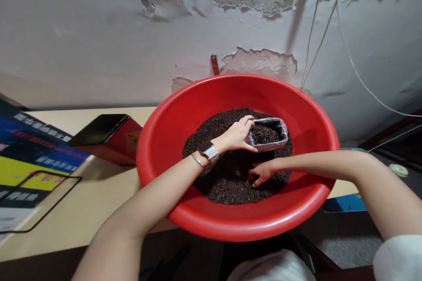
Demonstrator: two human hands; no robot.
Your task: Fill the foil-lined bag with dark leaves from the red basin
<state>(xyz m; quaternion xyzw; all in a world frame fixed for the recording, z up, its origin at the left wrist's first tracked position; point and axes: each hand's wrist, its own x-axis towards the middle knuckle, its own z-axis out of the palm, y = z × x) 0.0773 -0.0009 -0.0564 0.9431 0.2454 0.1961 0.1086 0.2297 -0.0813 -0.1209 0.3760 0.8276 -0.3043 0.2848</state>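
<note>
Basin (pixel 171 131), red plastic and round, set on pale bench (pixel 85 202) at centre view, part of its near rim overhanging the bench edge. Dark loose tea leaves (pixel 231 180) heaped in its bottom. Left hand (pixel 235 135), wrist bearing watch (pixel 208 149) and thin bracelet (pixel 197 159), reaching in from 7 o'clock; grip clamped on small silvery pouch (pixel 267 135), thumb under its near edge, fingers curled over the mouth on the 9 o'clock side. Pouch lying tilted on the leaf heap at about 1 o'clock of the heap, mouth open, already holding dark leaves. Right hand (pixel 262 172) entering from 3 o'clock, just below the pouch at 6 o'clock of it; grip apart, fingers spread and resting on the leaves, clasping nothing visible. Hands near each other, not touching.

Red tin box (pixel 110 138) with dark glossy lid at 9 o'clock of the basin, just beside its rim. Printed blue and yellow bag (pixel 29 158) with black handle at far 9 o'clock on the bench. Peeling grey wall (pixel 99 30) behind at 12 o'clock, thin white cables (pixel 346 48) hanging across it at 1 to 2 o'clock. Small red bracket (pixel 214 65) on the wall just above the basin's far rim.
</note>
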